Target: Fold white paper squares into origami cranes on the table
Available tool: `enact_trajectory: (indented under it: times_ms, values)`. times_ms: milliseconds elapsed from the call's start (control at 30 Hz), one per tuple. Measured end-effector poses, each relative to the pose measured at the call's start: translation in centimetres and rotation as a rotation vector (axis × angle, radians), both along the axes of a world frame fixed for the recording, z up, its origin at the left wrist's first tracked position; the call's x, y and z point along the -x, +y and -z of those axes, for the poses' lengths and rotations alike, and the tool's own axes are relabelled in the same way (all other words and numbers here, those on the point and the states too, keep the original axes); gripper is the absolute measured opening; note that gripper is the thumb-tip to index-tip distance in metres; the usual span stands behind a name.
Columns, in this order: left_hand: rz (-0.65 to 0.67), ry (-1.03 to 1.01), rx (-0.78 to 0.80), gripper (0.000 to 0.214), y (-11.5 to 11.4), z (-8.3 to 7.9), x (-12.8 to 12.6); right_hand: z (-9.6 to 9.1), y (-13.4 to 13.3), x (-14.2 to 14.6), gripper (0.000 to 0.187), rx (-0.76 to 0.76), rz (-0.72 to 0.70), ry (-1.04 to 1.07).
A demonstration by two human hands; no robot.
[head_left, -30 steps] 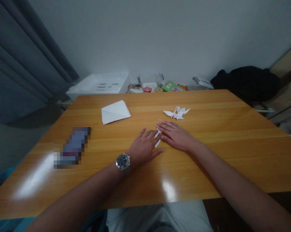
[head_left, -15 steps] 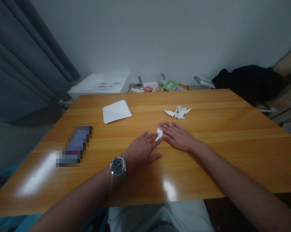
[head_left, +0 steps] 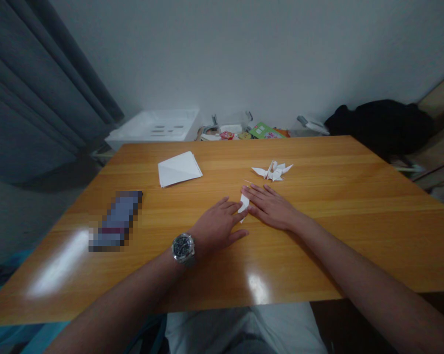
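Note:
A small folded piece of white paper (head_left: 244, 200) lies on the wooden table between my hands, partly covered by fingers. My left hand (head_left: 222, 223), with a metal watch (head_left: 183, 248) on its wrist, rests flat with fingers spread, its fingertips on the lower part of the paper. From the other side my right hand (head_left: 269, 205) lies flat, fingers stretched out, its tips against the paper's upper right edge. Just beyond the right hand stand white folded paper cranes (head_left: 273, 170), close together; I cannot tell how many.
A stack of white paper sheets (head_left: 180, 169) lies at the back left of the table (head_left: 317, 172). Left of my hands is a blurred-out phone-like object (head_left: 118, 219). Behind the far edge are a white plastic bin (head_left: 159, 123), a green booklet (head_left: 264, 131) and a black cloth (head_left: 380, 125).
The view has shifted slightly. Both hands stay nearly in place on the folded paper, and nothing has been picked up or let go.

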State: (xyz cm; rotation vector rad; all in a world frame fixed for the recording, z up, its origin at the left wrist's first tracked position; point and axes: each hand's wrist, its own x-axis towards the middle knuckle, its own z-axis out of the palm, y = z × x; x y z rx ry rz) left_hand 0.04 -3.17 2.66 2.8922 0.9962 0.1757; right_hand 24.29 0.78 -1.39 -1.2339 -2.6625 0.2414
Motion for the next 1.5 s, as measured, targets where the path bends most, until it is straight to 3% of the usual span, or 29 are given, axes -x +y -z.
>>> enact_trajectory:
  times_ms: [367,767,1000,1267,1500]
  values:
    - [0.016,-0.09,0.015,0.046,0.9,0.3,0.5,0.2,-0.1,0.2,0.06,0.011,0.026,0.011]
    - [0.035,-0.103,0.052,0.049,1.3,0.6,0.7,0.0,-0.1,0.4,0.061,0.041,0.049,-0.003]
    - [0.046,-0.116,0.021,0.045,1.7,0.8,0.9,0.5,0.1,0.2,0.062,0.066,0.039,0.101]
    - [0.022,-0.104,-0.01,0.046,1.4,1.1,0.6,-0.3,0.3,-0.2,0.045,0.049,-0.009,0.327]
    - [0.024,-0.131,0.022,0.044,1.7,1.1,0.8,0.3,0.5,-0.2,0.037,0.057,-0.015,0.288]
